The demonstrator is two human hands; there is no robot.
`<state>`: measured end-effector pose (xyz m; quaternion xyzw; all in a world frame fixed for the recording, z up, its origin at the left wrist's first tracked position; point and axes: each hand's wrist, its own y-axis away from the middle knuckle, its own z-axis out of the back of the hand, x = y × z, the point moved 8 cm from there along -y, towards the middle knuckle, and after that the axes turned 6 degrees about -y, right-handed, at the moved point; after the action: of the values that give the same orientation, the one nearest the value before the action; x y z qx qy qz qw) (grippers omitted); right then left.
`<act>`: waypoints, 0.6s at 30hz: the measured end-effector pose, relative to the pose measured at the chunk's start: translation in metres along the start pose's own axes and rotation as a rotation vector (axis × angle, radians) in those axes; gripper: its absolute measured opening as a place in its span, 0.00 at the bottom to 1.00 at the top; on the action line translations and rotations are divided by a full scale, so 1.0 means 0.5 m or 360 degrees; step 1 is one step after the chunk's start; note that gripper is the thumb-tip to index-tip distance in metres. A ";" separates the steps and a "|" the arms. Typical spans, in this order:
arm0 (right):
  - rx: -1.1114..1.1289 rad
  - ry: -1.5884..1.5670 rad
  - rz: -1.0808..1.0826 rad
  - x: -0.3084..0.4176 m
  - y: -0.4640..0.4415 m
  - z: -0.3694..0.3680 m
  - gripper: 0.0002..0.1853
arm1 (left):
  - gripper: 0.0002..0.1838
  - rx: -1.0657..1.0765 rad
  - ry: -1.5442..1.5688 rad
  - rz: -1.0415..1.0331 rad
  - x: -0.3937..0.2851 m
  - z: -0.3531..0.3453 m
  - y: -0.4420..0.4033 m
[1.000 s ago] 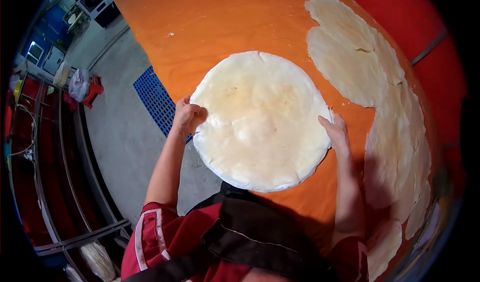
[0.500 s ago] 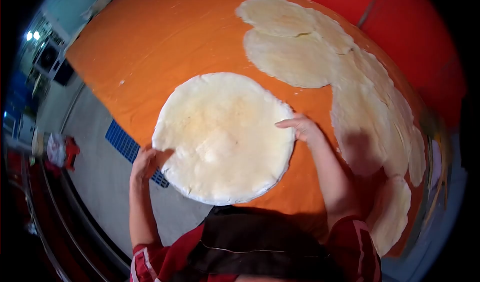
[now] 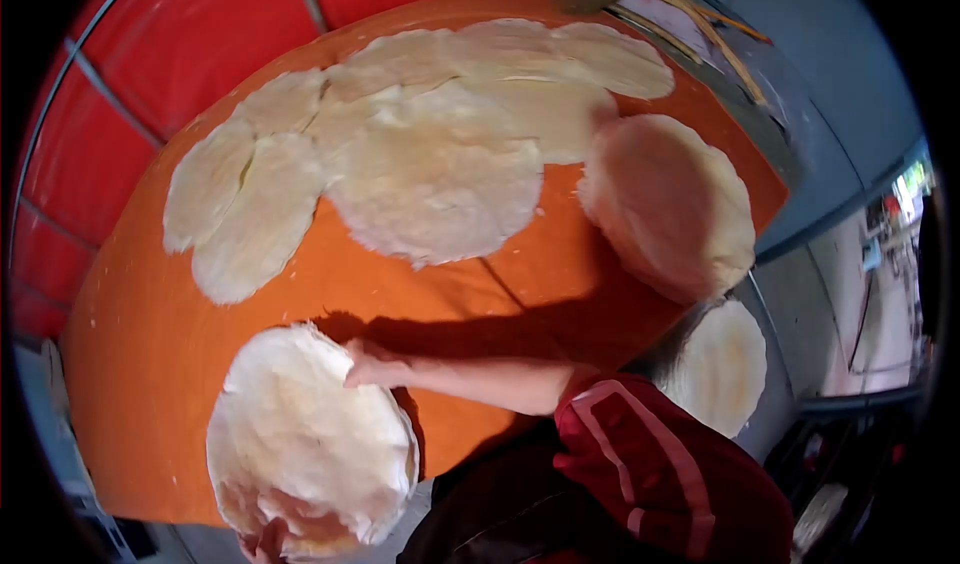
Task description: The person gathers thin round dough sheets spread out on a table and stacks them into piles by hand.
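Observation:
A stack of thin, round, pale flatbreads is held between my two hands at the lower left, tilted over the front edge of the orange cloth. My right hand is closed on its upper right rim, the thumb on top and the other fingers under it. At the near lower rim, my left hand grips the stack, partly cut off by the frame's bottom. Beyond them, several flatbreads lie flat and overlapping on the cloth. Another flatbread lies to the right, with a shadow across it.
An orange cloth covers the table. Red sheeting stands behind its far left side. Thin wooden sticks lie by the far right edge. One pale round flatbread is at the right, past the table's edge, near my sleeve.
My view has turned to the right, so the laid-out flatbreads now spread across the top. The stack, still in both hands, has shifted to the lower left and tilted.

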<state>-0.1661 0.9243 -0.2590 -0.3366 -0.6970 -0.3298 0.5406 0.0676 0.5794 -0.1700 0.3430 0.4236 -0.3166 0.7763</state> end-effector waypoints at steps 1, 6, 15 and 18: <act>-0.0094 -0.0010 0.0047 0.020 0.028 0.038 0.22 | 0.25 0.0061 0.0099 -0.0106 -0.092 -0.059 0.032; -0.0518 0.0260 0.0020 0.209 0.253 0.314 0.18 | 0.27 0.0573 0.0427 -0.0406 -0.404 -0.359 0.160; -0.1313 0.0239 0.0723 0.616 0.871 0.879 0.22 | 0.26 0.1340 0.0611 -0.0643 -0.747 -1.019 0.342; -0.1801 0.0846 0.0642 0.768 1.036 0.954 0.12 | 0.22 0.1852 0.0648 -0.0467 -0.854 -1.169 0.403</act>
<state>-0.0644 1.6485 0.0709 -0.6000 -0.1819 -0.6096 0.4851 -0.2201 1.2471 0.0196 0.7007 0.3640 -0.5266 0.3150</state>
